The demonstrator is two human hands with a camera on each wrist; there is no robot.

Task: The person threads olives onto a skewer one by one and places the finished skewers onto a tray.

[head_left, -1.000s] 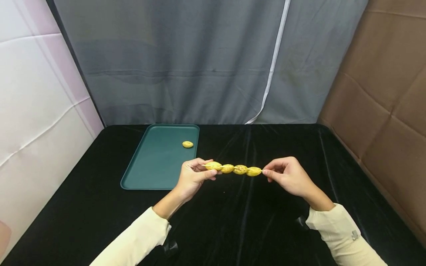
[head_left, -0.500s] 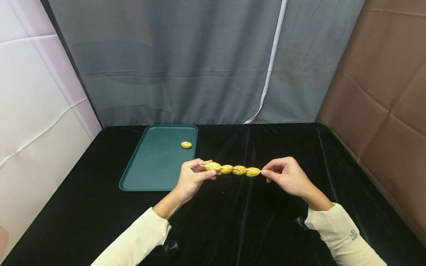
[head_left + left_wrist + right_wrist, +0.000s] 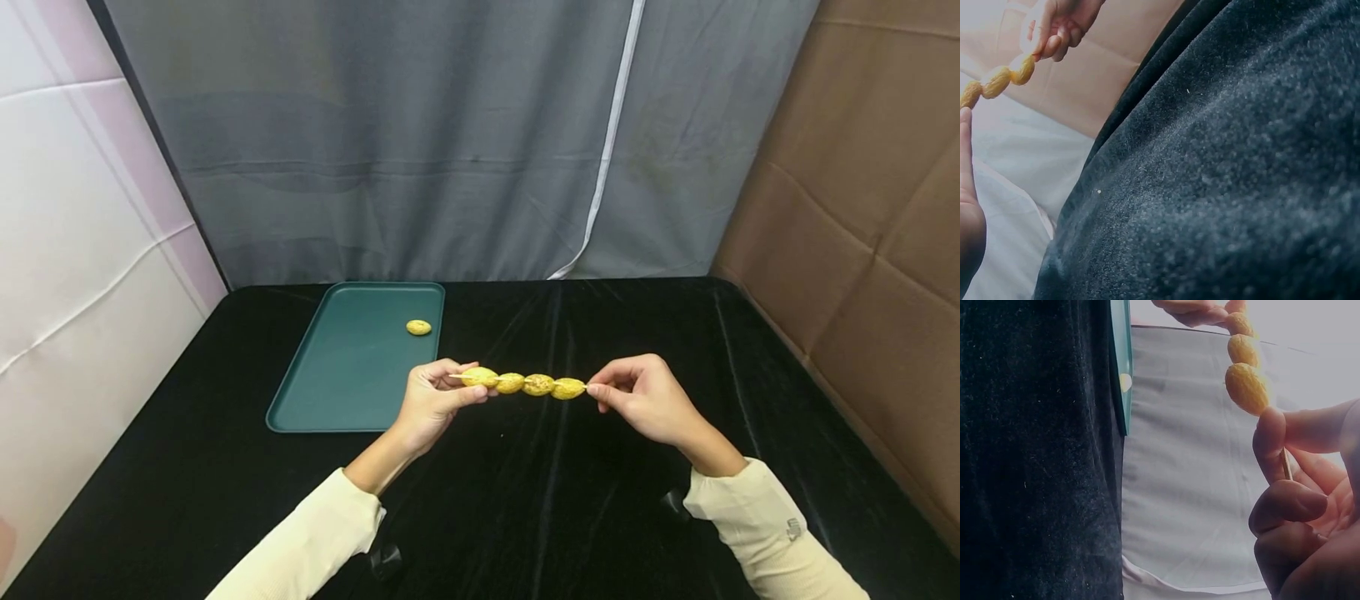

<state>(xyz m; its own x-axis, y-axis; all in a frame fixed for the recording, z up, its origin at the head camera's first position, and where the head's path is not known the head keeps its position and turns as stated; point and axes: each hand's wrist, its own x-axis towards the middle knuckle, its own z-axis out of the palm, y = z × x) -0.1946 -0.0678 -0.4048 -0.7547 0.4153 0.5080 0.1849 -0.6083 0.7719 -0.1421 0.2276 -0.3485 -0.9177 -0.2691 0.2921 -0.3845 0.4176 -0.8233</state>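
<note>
Several yellow, wrinkled oval fruits [image 3: 538,384] sit in a row on a thin wooden skewer [image 3: 1287,465], held level above the black table. My left hand [image 3: 437,402] pinches the leftmost fruit [image 3: 478,377] between thumb and fingers, and the skewer's tip pokes out past it. At the other end, my right hand [image 3: 651,400] pinches the skewer right beside the last fruit [image 3: 1247,389]. In the right wrist view the skewer's end runs down behind the right fingertips. One more yellow oval fruit [image 3: 418,327] lies alone on the green tray.
The green tray [image 3: 337,367] lies at the table's back left, partly behind the left hand. Black cloth [image 3: 480,517] covers the table. A grey curtain [image 3: 412,142] hangs behind, with a white panel [image 3: 90,250] left and a brown one [image 3: 862,208] right.
The head view has shifted very slightly, so the tray appears a little further left. Both hands keep the same hold on the skewered fruits.
</note>
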